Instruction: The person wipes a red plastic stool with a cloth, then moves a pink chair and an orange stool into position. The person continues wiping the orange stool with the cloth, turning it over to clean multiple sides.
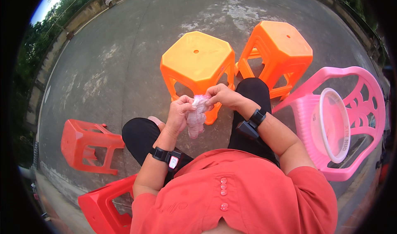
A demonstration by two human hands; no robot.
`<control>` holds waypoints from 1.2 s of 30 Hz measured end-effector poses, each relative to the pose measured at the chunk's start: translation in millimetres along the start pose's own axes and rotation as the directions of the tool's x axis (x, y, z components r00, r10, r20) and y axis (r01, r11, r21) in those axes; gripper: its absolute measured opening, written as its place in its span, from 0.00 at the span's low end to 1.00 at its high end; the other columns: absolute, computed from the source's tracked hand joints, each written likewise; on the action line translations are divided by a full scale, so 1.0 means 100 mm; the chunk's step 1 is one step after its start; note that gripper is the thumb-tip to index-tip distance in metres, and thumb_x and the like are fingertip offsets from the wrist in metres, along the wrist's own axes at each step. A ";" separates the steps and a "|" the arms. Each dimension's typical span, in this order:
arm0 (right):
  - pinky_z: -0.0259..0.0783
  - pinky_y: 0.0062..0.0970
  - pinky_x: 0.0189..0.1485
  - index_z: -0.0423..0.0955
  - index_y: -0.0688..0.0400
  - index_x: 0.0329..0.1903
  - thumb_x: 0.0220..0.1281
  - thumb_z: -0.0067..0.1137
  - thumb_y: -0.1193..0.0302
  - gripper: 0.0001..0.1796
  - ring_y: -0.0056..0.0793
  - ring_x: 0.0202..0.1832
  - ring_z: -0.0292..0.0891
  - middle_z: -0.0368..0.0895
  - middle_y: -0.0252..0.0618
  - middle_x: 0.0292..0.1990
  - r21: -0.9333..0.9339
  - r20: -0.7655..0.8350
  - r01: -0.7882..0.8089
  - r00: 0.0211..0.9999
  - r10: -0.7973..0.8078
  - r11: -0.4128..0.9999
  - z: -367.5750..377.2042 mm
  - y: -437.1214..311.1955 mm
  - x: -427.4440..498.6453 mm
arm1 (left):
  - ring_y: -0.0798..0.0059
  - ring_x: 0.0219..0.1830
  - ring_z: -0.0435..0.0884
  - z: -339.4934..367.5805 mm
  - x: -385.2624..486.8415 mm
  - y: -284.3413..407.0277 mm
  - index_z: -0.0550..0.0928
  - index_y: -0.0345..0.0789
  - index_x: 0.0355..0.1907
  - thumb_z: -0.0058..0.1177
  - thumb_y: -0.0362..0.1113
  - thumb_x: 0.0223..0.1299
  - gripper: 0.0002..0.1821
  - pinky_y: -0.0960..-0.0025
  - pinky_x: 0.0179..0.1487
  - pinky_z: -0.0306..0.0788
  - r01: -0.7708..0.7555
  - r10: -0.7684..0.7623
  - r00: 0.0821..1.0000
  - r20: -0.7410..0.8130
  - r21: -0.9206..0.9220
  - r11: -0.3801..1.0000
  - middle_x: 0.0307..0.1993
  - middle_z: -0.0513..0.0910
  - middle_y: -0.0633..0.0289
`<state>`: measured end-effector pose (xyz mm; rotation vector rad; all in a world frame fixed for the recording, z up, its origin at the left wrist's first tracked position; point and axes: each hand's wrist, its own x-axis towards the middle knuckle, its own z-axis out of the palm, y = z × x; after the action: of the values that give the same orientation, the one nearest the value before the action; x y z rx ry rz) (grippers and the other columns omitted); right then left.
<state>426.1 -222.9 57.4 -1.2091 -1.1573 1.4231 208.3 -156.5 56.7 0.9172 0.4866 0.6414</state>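
Observation:
A small whitish-pink piece of thin fabric hangs bunched and wrinkled between my hands, over the gap between my knees. My left hand pinches its upper left edge between thumb and fingers. At the upper right edge, near a brighter pink rim, my right hand grips it the same way. The cloth's lower end dangles free, and its exact kind cannot be made out. Just beyond the hands stands a yellow-orange plastic stool, upright, with a small hole in its seat.
An orange plastic stool stands behind my right knee. To the right, a pink plastic chair holds a translucent pink basin bearing writing. On the left are a red stool and another red stool. A low wall borders the concrete floor.

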 end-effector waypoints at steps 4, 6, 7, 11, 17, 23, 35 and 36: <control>0.75 0.23 0.38 0.80 0.60 0.40 0.63 0.63 0.76 0.04 0.20 0.34 0.79 0.83 0.32 0.34 0.245 -0.033 -0.032 0.999 0.041 0.969 -0.02 0.02 0.03 | 0.80 0.35 0.81 -0.25 -0.05 0.14 0.77 0.36 0.35 0.66 0.19 0.50 0.14 0.77 0.41 0.77 0.185 -0.157 0.981 -0.111 0.327 0.927 0.33 0.80 0.67; 0.75 0.21 0.45 0.80 0.59 0.47 0.65 0.64 0.75 0.09 0.21 0.40 0.80 0.84 0.32 0.39 0.372 0.014 -0.041 0.999 0.039 0.927 -0.02 -0.05 0.01 | 0.81 0.36 0.81 -0.28 -0.07 0.17 0.77 0.36 0.37 0.66 0.18 0.49 0.16 0.79 0.43 0.76 0.035 -0.030 0.999 -0.022 0.278 0.960 0.34 0.82 0.67; 0.75 0.21 0.46 0.80 0.60 0.47 0.65 0.64 0.75 0.09 0.21 0.39 0.80 0.84 0.32 0.39 0.347 -0.019 -0.055 0.998 0.065 0.936 -0.03 -0.12 0.02 | 0.82 0.36 0.81 -0.26 -0.07 0.17 0.77 0.36 0.38 0.67 0.18 0.49 0.17 0.80 0.43 0.76 -0.026 0.025 1.000 0.006 0.259 0.965 0.34 0.82 0.67; 0.76 0.23 0.47 0.81 0.63 0.46 0.64 0.64 0.75 0.09 0.22 0.40 0.81 0.85 0.33 0.39 0.180 -0.125 -0.015 0.991 0.038 0.984 -0.25 -0.48 0.13 | 0.81 0.40 0.83 -0.35 0.06 0.38 0.77 0.32 0.48 0.65 0.16 0.49 0.22 0.78 0.46 0.79 -0.027 0.050 0.997 -0.062 0.326 0.945 0.40 0.84 0.64; 0.71 0.36 0.55 0.81 0.56 0.54 0.64 0.65 0.65 0.17 0.31 0.53 0.79 0.83 0.35 0.53 -0.940 -0.281 -0.135 0.828 -0.485 0.314 -0.95 -0.89 0.93 | 0.73 0.38 0.82 -0.60 0.92 0.51 0.76 0.33 0.57 0.62 0.32 0.63 0.21 0.72 0.40 0.78 -0.113 0.225 0.842 -0.490 0.247 0.962 0.43 0.83 0.58; 0.58 0.51 0.71 0.70 0.41 0.72 0.70 0.49 0.44 0.32 0.46 0.73 0.63 0.67 0.41 0.73 -0.990 0.047 -0.011 0.915 -0.401 -0.142 -0.48 -0.05 1.18 | 0.58 0.48 0.80 -0.85 1.32 -0.22 0.68 0.40 0.69 0.48 0.63 0.72 0.35 0.50 0.52 0.74 0.192 -0.298 0.814 -0.498 -0.252 0.948 0.56 0.77 0.50; 0.46 0.47 0.78 0.61 0.40 0.78 0.73 0.41 0.45 0.34 0.41 0.80 0.50 0.54 0.39 0.80 -0.987 -0.072 -0.121 0.924 -0.376 -0.110 -1.10 -0.02 1.92 | 0.56 0.51 0.84 -1.09 1.74 -0.78 0.78 0.41 0.58 0.36 0.67 0.75 0.33 0.52 0.58 0.72 0.098 -0.278 0.896 -0.345 -0.457 0.884 0.51 0.86 0.55; 0.45 0.47 0.78 0.60 0.41 0.78 0.73 0.40 0.45 0.35 0.41 0.81 0.50 0.54 0.39 0.80 -0.982 -0.118 -0.163 0.927 -0.357 -0.098 -1.22 -0.05 1.90 | 0.56 0.52 0.84 -1.10 1.76 -0.79 0.78 0.41 0.58 0.36 0.68 0.75 0.33 0.52 0.58 0.72 0.091 -0.273 0.893 -0.357 -0.451 0.888 0.50 0.86 0.55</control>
<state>527.1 -23.2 25.9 -2.1782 -2.0763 -0.2800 287.9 -7.5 -87.7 0.3069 0.7683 0.7310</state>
